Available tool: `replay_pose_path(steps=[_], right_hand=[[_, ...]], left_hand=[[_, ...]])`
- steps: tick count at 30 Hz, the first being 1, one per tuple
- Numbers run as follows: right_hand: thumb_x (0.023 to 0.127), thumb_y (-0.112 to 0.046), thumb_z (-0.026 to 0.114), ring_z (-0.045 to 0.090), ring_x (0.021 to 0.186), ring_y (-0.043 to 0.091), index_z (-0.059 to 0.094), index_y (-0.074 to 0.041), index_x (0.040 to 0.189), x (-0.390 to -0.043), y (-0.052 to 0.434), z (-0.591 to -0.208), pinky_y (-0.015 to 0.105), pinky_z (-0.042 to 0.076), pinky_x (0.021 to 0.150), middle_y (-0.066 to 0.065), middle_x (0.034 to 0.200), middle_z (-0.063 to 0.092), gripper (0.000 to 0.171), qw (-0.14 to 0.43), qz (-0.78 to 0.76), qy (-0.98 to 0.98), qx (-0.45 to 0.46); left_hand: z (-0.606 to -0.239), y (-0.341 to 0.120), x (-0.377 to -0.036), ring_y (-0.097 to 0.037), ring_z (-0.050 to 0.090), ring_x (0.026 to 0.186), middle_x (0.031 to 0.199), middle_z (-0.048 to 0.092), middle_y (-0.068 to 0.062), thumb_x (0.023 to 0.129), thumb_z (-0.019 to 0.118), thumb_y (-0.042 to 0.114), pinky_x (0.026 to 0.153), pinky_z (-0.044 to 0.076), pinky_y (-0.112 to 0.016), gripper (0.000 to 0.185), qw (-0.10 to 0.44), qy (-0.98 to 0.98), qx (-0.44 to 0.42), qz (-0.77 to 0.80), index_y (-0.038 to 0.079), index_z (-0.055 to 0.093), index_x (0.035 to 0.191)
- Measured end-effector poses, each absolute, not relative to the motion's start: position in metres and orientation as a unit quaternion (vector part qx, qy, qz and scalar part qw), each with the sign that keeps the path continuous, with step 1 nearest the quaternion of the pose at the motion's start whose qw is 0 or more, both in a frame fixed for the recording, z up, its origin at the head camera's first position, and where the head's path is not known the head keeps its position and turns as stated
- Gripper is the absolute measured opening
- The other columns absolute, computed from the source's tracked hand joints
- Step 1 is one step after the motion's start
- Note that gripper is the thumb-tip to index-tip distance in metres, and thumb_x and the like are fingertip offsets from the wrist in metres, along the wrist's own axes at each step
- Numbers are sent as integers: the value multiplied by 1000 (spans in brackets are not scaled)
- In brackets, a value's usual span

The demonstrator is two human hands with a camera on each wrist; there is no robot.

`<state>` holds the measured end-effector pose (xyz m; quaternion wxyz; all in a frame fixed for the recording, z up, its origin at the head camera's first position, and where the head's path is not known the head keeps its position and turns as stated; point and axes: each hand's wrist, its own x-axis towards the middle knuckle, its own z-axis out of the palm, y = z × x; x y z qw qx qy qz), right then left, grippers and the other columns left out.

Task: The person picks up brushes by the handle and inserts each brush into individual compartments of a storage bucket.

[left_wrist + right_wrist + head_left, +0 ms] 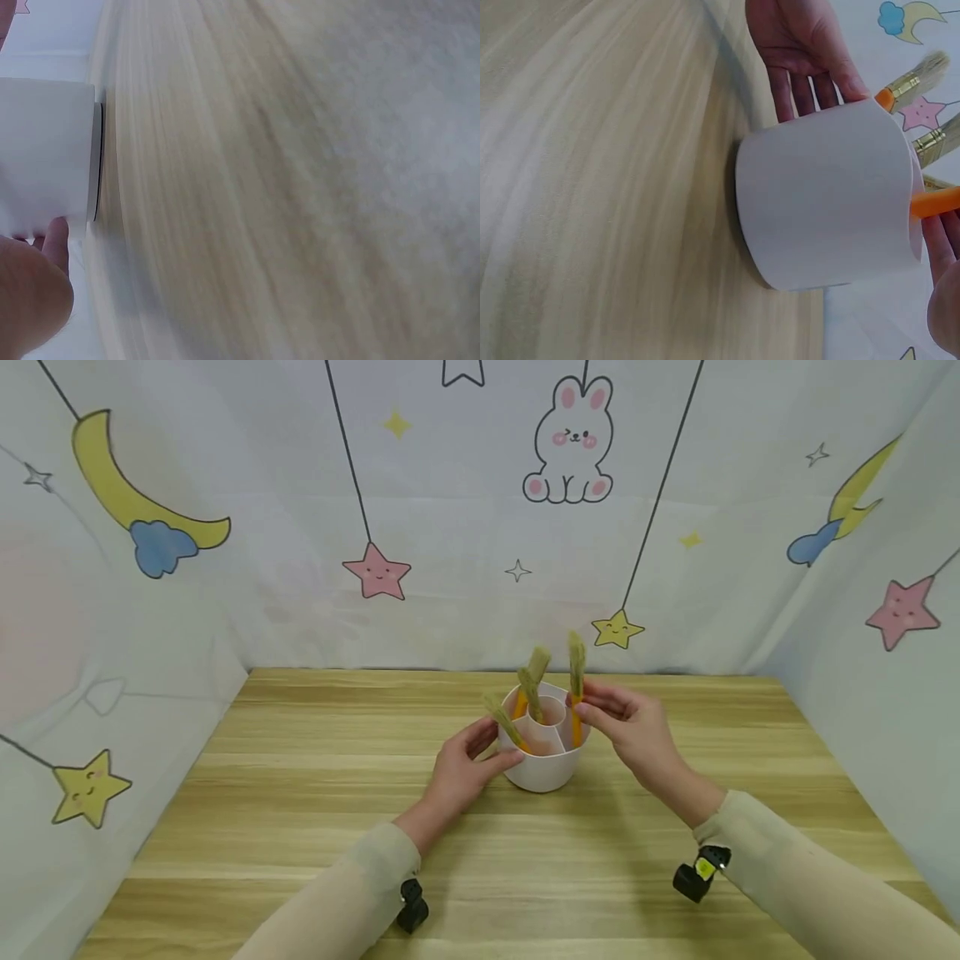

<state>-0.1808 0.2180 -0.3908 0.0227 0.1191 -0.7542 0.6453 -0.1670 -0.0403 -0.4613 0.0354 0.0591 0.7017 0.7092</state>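
A round white divided brush holder (542, 775) stands on the wooden table. My left hand (463, 770) grips its left side, thumb at the rim and fingers around the wall. With my right hand (633, 727) I pinch a paintbrush (576, 660) by its orange handle (934, 202). It is upright, bristles up, with its lower end inside the holder's right compartment. Three other paintbrushes lean in the holder: one at the left (501, 714), one in the middle ring (529, 692) and one at the back (539, 662). The left wrist view catches only the holder's wall (45, 157) and part of the hand.
The wooden table (315, 793) reaches back to a white curtain (450, 627) printed with stars, moons and a rabbit. Curtain also hangs along the left and right sides. Both sleeved forearms carry small black wrist devices.
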Motion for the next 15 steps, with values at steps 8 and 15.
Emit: replay_pose_path(steps=[8, 15], right_hand=[[100, -10, 77, 74, 106, 3, 64, 7, 141, -177, 220, -392, 22, 62, 91, 5, 120, 79, 45, 8, 638, -765, 87], [99, -13, 80, 74, 102, 6, 69, 6, 135, -177, 221, -389, 28, 64, 89, 14, 120, 78, 43, -5, 613, -787, 73]], left_hand=[[-461, -38, -167, -36, 50, 148, 159, 52, -20, 92, 87, 10, 114, 52, -45, 76, 37, 699, 58, 712, -4, 49, 157], [-463, -38, -168, -35, 48, 149, 160, 51, -19, 92, 87, 11, 114, 51, -45, 77, 40, 697, 51, 714, -3, 48, 157]])
